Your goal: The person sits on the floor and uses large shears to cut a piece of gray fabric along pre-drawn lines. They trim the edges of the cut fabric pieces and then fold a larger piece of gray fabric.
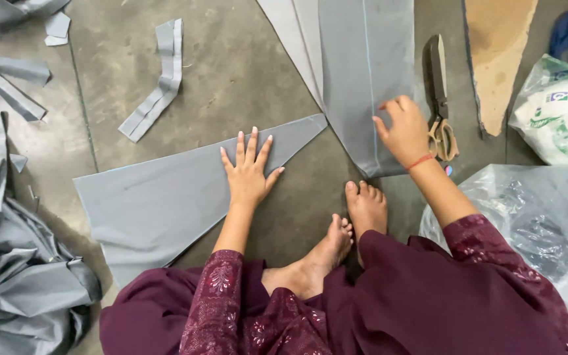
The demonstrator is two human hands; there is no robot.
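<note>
Where frame cuts off, grey panel (363,79) under right hand (405,135).

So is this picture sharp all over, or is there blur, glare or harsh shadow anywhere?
In the head view the light is soft and even, with faint shadows only; the left hand, flat on a grey cut fabric piece, is crisp; the right hand, on the long grey fabric panel beside the scissors, is slightly blurred at the fingertips; the clear plastic bag shows mild glare.
</note>
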